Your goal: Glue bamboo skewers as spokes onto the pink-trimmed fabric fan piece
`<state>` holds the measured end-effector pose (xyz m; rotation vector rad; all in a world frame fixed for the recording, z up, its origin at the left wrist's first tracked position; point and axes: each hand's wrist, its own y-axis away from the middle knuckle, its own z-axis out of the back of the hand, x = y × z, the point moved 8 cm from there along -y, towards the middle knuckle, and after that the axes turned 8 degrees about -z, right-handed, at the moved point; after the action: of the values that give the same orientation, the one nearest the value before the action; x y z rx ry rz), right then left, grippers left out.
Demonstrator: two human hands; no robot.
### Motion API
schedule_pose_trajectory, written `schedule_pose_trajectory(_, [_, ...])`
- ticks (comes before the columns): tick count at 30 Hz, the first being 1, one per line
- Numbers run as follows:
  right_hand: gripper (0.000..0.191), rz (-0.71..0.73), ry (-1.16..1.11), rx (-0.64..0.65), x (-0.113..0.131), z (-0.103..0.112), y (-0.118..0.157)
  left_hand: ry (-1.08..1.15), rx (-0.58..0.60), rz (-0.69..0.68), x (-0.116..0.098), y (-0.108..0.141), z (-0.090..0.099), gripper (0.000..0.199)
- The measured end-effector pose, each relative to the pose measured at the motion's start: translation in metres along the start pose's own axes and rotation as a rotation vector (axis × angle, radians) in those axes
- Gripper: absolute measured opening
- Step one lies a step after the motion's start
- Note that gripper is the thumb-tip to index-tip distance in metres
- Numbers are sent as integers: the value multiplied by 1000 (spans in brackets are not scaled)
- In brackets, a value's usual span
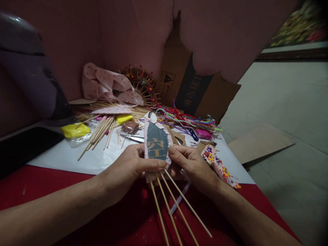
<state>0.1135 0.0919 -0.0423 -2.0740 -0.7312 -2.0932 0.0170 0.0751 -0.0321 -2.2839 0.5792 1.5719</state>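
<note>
A red tabletop (15, 186) is running beneath one white sheet (64, 160), and one torn cardboard piece (176, 65) is leaning at the back, while here, in the middle, the left hand (133, 164) is gripping the fabric-edged panel (156, 140), thumb lying across its lower face, and the right hand (194, 167) is pinching its right edge; two hands, one panel lying between them, neither hand nearer because both are touching it! Its long axis is running away from the person, near end towards the body, and four thin sticks (179, 208) are fanning out of that end, nearly in line with it; beyond the hands, two yellow packets (75, 130), one brown packet (130, 127) and one bright pink packet (203, 134) are resting on the sheet
</note>
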Motion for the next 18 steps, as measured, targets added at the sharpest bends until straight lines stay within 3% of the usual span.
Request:
schedule_pose_trajectory(5, [37, -8, -9, -14, 1, 1, 0, 14, -19, 39, 2, 0, 0, 22])
schedule_pose_trajectory(12, [38, 66, 43, -88, 11, 6, 3, 75, 48, -5, -1, -2, -8, 21])
schedule_pose_trajectory(18, [36, 83, 45, -76, 9, 6, 1, 61, 45, -13, 0, -3, -6, 22])
